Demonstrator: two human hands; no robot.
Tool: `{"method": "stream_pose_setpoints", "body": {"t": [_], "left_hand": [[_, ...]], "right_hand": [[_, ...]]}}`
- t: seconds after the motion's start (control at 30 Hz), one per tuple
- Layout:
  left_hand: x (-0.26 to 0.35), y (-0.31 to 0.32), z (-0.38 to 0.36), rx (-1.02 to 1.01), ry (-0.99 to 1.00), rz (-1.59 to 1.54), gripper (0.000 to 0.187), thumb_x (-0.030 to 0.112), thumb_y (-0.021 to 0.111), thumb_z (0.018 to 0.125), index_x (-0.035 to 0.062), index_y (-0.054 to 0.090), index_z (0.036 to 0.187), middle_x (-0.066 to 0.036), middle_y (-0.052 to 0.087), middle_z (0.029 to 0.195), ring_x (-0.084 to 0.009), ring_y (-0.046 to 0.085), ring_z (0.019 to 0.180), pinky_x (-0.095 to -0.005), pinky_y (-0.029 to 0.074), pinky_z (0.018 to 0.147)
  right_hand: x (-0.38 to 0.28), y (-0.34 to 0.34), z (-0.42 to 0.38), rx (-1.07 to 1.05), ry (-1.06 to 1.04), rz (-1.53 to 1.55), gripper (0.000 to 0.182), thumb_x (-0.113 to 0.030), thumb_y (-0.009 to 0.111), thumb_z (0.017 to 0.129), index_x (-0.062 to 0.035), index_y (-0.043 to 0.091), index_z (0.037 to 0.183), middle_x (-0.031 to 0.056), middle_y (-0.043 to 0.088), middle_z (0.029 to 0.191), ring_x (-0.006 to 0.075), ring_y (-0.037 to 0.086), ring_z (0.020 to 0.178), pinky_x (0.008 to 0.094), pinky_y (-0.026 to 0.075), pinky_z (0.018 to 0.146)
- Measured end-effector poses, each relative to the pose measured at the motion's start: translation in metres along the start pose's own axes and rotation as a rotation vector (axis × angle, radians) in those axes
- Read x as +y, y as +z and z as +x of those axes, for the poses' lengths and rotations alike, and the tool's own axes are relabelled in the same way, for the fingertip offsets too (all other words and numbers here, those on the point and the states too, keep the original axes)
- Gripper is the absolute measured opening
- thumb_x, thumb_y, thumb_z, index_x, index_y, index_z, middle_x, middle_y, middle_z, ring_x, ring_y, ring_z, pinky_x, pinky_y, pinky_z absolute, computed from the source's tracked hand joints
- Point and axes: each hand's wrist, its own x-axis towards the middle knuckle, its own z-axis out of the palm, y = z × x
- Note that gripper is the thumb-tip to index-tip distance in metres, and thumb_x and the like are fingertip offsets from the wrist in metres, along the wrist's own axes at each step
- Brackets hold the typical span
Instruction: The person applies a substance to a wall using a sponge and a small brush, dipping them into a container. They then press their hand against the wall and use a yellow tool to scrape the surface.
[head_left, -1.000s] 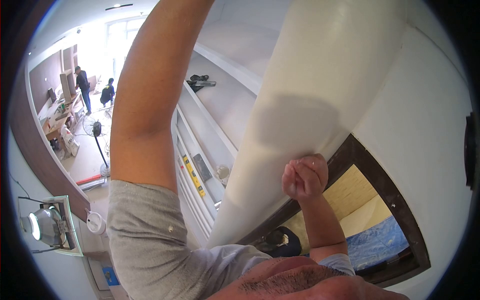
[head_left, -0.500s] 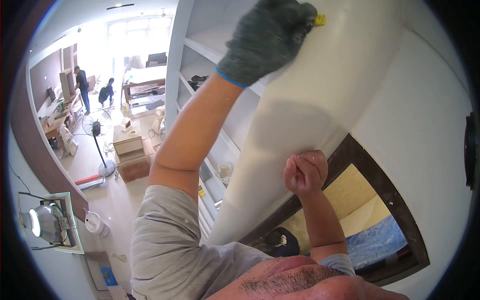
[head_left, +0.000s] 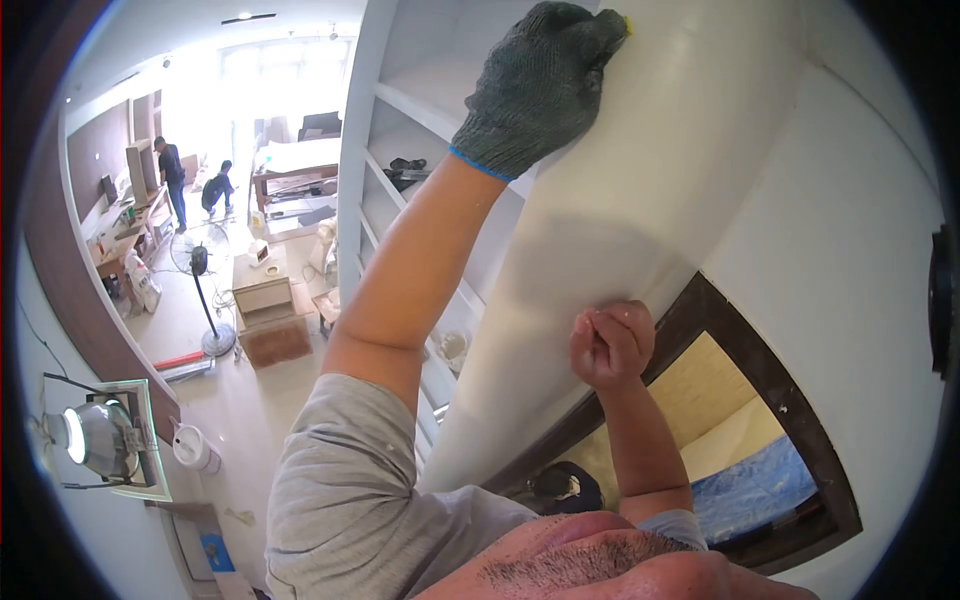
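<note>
My left hand [head_left: 540, 85] wears a grey knit glove with a blue cuff. It presses a small yellow pad [head_left: 627, 22], mostly hidden under the fingers, against a tall white panel [head_left: 660, 180]. My right hand [head_left: 610, 345] is bare and curled into a fist. It rests against the lower face of the same panel near its dark-framed edge, and I see nothing inside it. My grey sleeve [head_left: 350, 500] fills the bottom left.
White shelves [head_left: 400, 110] run left of the panel, with dark tools [head_left: 405, 170] on one. Below stand a floor fan [head_left: 200, 265], a cardboard box [head_left: 262, 295], a work lamp [head_left: 90, 440] and a white bucket [head_left: 190, 445]. Two people [head_left: 195, 185] work far off; another crouches [head_left: 560, 485] below.
My left arm has swung from across the view to the panel's upper part, bringing the gloved hand into sight. In the last half second it slid slightly down. My right fist stayed put.
</note>
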Motion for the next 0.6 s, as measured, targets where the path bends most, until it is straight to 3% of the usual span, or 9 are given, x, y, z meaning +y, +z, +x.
{"method": "stream_pose_setpoints", "body": {"t": [0.07,0.17,0.27,0.47,0.57,0.6], "left_hand": [[0.002,-0.004,0.000,-0.084,-0.059,-0.047,0.040,0.002,0.058,0.090,0.0061,0.066,0.128,-0.023,0.066,0.108,-0.0399,0.065,0.095,-0.0450,0.055,0.086],[-0.003,0.005,0.004,0.014,0.137,0.024,0.040,0.001,0.058,0.089,0.0061,0.066,0.128,-0.022,0.066,0.109,-0.0396,0.064,0.097,-0.0448,0.055,0.087],[-0.004,0.002,0.007,-0.017,0.149,0.008,0.042,0.001,0.057,0.088,0.0065,0.066,0.129,-0.022,0.066,0.109,-0.0393,0.064,0.098,-0.0453,0.055,0.087],[-0.020,0.007,0.007,0.020,0.136,0.057,0.044,-0.001,0.057,0.086,0.0072,0.067,0.128,-0.022,0.066,0.107,-0.0383,0.064,0.098,-0.0449,0.055,0.086],[-0.037,0.008,0.000,0.039,0.031,0.066,0.045,-0.002,0.057,0.085,0.0073,0.067,0.128,-0.021,0.067,0.106,-0.0378,0.064,0.098,-0.0443,0.055,0.086],[-0.051,0.014,-0.005,0.028,0.012,0.231,0.031,0.006,0.062,0.089,0.0108,0.072,0.117,-0.012,0.071,0.104,-0.0330,0.065,0.102,-0.0416,0.055,0.088]], "right_hand": [[0.000,0.000,0.001,-0.002,-0.001,-0.006,0.014,-0.004,0.076,0.080,-0.0067,0.068,0.091,0.0043,0.059,0.088,0.0199,0.058,0.060,0.0328,0.047,0.053],[-0.001,0.002,0.002,0.001,-0.008,0.001,0.013,-0.004,0.075,0.080,-0.0064,0.068,0.091,0.0045,0.058,0.087,0.0198,0.058,0.059,0.0324,0.047,0.053],[-0.001,0.002,0.002,0.009,-0.011,0.003,0.013,-0.004,0.075,0.080,-0.0058,0.068,0.091,0.0047,0.058,0.087,0.0199,0.058,0.059,0.0324,0.047,0.053],[-0.001,0.001,0.002,-0.003,-0.016,-0.002,0.014,-0.003,0.075,0.080,-0.0049,0.068,0.092,0.0048,0.058,0.088,0.0202,0.058,0.060,0.0329,0.047,0.053],[-0.001,0.001,0.000,0.001,-0.012,-0.004,0.015,-0.003,0.075,0.080,-0.0046,0.067,0.093,0.0048,0.058,0.088,0.0202,0.059,0.060,0.0331,0.048,0.054],[-0.001,0.000,0.000,-0.003,-0.008,-0.003,0.015,-0.003,0.075,0.080,-0.0046,0.067,0.093,0.0049,0.058,0.088,0.0202,0.059,0.061,0.0331,0.048,0.054]]}}
